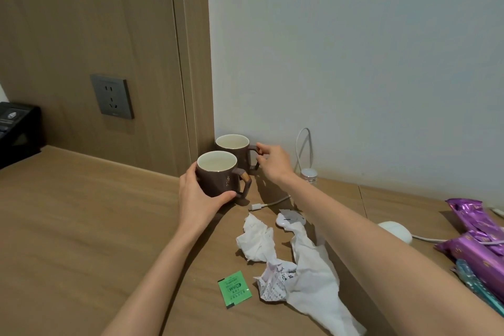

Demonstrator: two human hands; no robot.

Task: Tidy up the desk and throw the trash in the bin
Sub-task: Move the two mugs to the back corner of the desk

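Two brown mugs with pale insides stand in the desk's back corner, against the wall. My left hand (197, 195) wraps around the body of the near mug (219, 176). My right hand (272, 162) pinches the handle of the far mug (236, 148). In front of them lie crumpled white tissues (259, 239), a crumpled printed receipt (275, 282) and a small green sachet (234, 289). A long white tissue (316, 281) runs toward the desk's front edge.
A white charging cable (268, 203) lies beside the mugs, with a small clear bottle (309, 175) by the wall. Purple snack packets (474, 232) and a white round charger (395, 230) sit at the right. A wall socket (112, 96) and a black box (16, 128) are at the left.
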